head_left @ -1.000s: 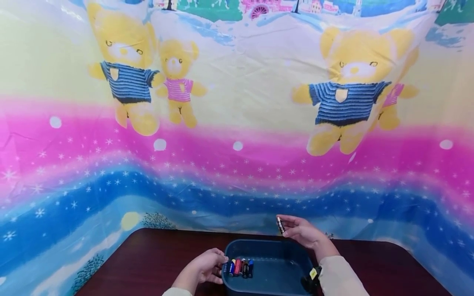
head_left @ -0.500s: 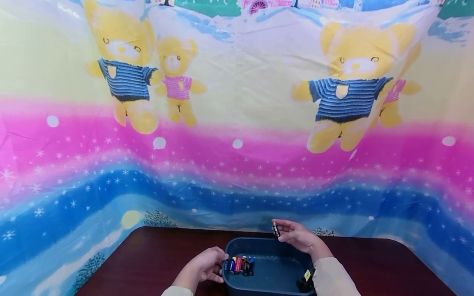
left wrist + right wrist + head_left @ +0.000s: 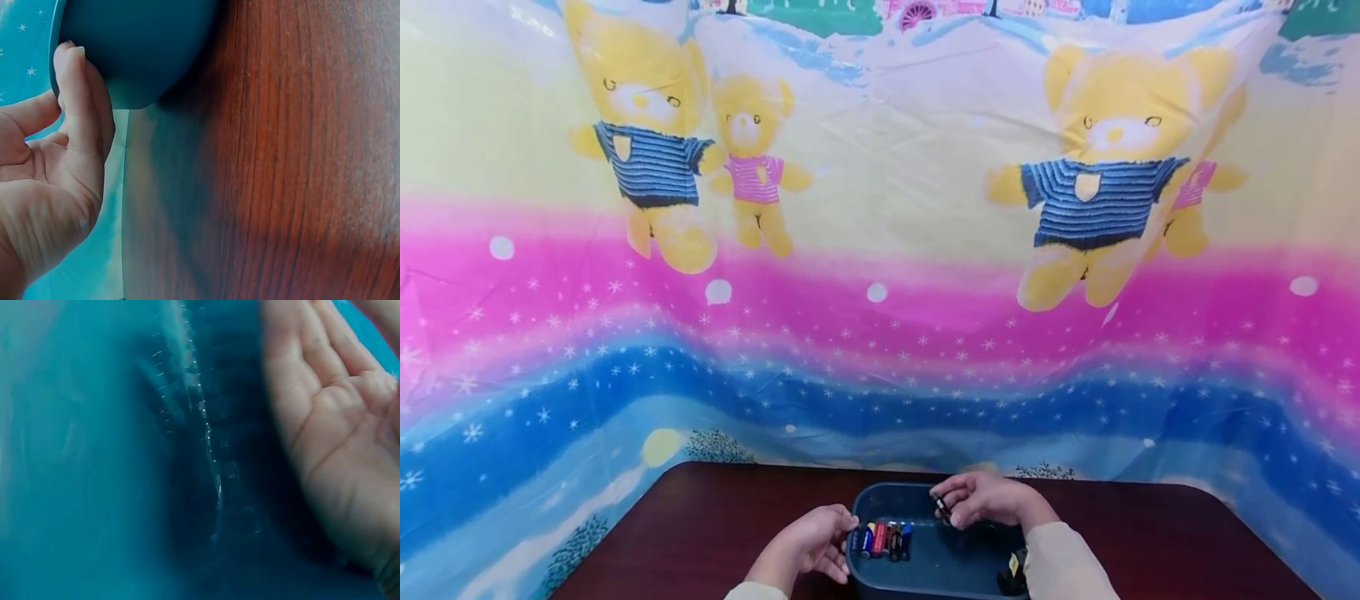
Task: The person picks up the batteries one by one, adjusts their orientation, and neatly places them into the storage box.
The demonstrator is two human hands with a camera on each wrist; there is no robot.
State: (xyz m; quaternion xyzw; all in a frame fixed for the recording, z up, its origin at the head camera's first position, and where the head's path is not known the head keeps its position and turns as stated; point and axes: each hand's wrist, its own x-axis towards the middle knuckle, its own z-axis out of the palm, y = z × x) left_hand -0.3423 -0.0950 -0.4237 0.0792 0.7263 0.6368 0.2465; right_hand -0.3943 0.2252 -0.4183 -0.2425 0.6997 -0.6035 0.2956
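A dark teal plastic bin [image 3: 970, 571] stands on the table. Inside it, at the left end, several batteries [image 3: 880, 540] in blue, red, black and brown lie side by side in a row. My left hand [image 3: 820, 537] grips the bin's left rim, thumb on top and fingers against the outer wall; the left wrist view shows the fingers on the bin wall [image 3: 150, 50]. Over the bin's far side, my right hand [image 3: 988, 500] pinches a dark battery [image 3: 941, 506] with a light band between thumb and fingers. In the right wrist view that battery is out of sight.
The dark brown wooden table [image 3: 715, 508] has rounded far corners. Behind it hangs a printed curtain [image 3: 880, 208] with teddy bears and snowflakes. A black strapped device with a yellow label [image 3: 1013, 571] sits at the right wrist, over the bin's right end.
My right hand has come down and left, from above the bin's far rim to inside its outline, carrying the battery. My left hand stays at the rim.
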